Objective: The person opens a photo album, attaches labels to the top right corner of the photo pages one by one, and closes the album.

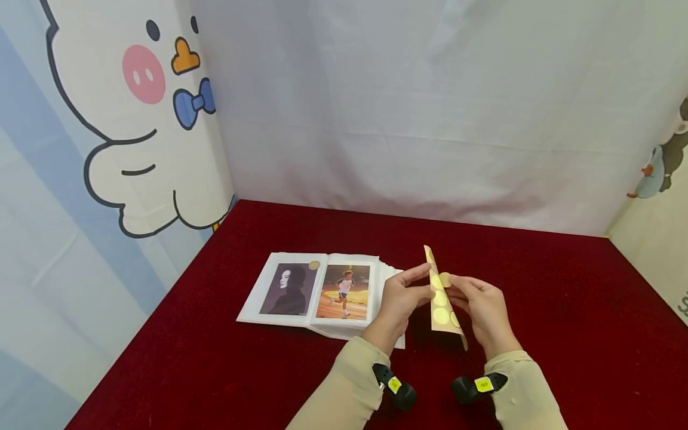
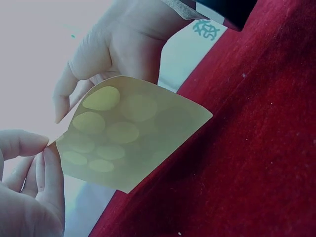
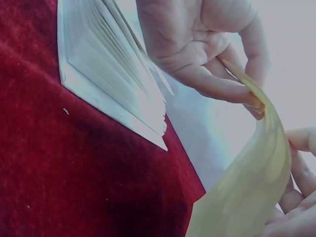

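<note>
Two hands, left [image 1: 396, 303] and right [image 1: 485, 307], pinch a sticker sheet [image 1: 442, 307] and a gold disc [image 1: 444, 279] respectively; wrist labels [image 1: 484, 384] are unreadable.

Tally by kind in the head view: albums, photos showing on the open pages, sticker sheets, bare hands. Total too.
Album: 1
Photos, dark portrait and runner: 2
Sticker sheet: 1
Hands, left hand and right hand: 2
Total: 6
</note>
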A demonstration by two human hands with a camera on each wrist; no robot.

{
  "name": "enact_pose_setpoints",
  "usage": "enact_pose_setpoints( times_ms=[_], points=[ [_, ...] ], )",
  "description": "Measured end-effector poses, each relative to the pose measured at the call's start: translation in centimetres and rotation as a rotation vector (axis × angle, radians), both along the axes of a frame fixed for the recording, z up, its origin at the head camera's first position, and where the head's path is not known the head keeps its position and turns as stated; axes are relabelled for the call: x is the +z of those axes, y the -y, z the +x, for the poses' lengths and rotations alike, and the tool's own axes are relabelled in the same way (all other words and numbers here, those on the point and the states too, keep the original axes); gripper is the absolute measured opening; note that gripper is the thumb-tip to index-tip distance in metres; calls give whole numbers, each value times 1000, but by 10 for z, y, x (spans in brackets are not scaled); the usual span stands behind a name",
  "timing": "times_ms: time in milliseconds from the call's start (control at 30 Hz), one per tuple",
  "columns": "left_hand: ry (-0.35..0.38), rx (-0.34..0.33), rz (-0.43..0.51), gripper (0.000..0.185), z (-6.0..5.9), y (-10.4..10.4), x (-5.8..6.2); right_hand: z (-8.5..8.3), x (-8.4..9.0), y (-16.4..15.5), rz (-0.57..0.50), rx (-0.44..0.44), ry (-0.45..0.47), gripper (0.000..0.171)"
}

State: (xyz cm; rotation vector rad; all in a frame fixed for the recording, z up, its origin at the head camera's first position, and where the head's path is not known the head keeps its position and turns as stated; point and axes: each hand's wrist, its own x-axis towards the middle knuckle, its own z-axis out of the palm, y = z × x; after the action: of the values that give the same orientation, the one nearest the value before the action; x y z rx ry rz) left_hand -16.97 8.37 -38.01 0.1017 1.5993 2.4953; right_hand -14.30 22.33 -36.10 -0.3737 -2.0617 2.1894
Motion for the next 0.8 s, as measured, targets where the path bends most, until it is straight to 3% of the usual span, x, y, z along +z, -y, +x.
enact_pose_setpoints(
  times_ms=[467,667,800],
  points=[
    [23,-2,7,47,-1,-1,-1,0,4,-3,-87,-40,-32,20],
    [46,-7,15,48,2,-3,0,-6,-9,-13,-66,-64,-119,9],
    [70,-18,19,47,2,-6,-1,-9,-15,-18,-55,-71,-152,12]
  ],
)
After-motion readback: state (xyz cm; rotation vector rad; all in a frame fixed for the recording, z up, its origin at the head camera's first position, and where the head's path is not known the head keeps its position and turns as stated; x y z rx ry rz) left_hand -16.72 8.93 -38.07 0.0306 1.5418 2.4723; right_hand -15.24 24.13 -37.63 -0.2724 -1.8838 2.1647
